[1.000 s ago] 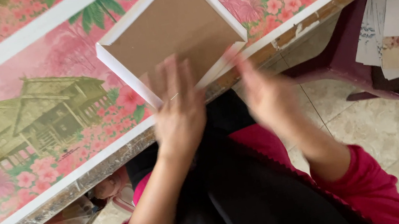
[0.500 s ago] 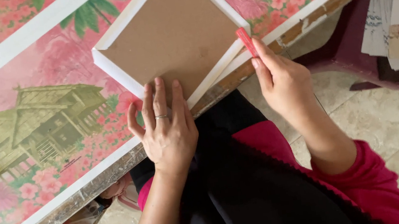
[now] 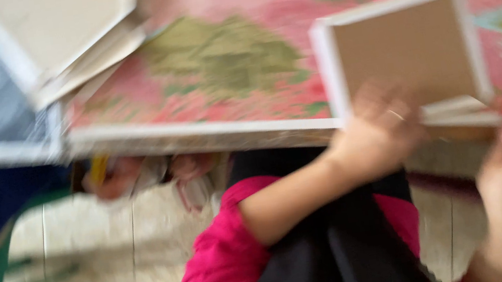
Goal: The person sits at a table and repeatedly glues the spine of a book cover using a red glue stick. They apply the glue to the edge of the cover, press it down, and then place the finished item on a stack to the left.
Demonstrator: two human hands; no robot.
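One package in view: a shallow rectangular cardboard box (image 3: 405, 51), white-rimmed with a plain brown inner face, lying on the pink flower-patterned table (image 3: 223, 85) at its near edge. A second flat, pale, white-edged box-like piece (image 3: 52, 28) lies at the table's far left corner, too blurred to class. No labels, signs or screens visible.

Frame (image 3: 398, 52): matt brown cardboard back, white rim. Tablecloth (image 3: 220, 66): glossy printed plastic. Floor (image 3: 84, 265): smooth pale tile. Sleeve (image 3: 217, 272): pink cloth.

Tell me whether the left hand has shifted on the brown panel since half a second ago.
Cannot tell. The left hand lies on the near edge of the white-framed brown panel, much as before, but the camera swung and the picture is blurred.
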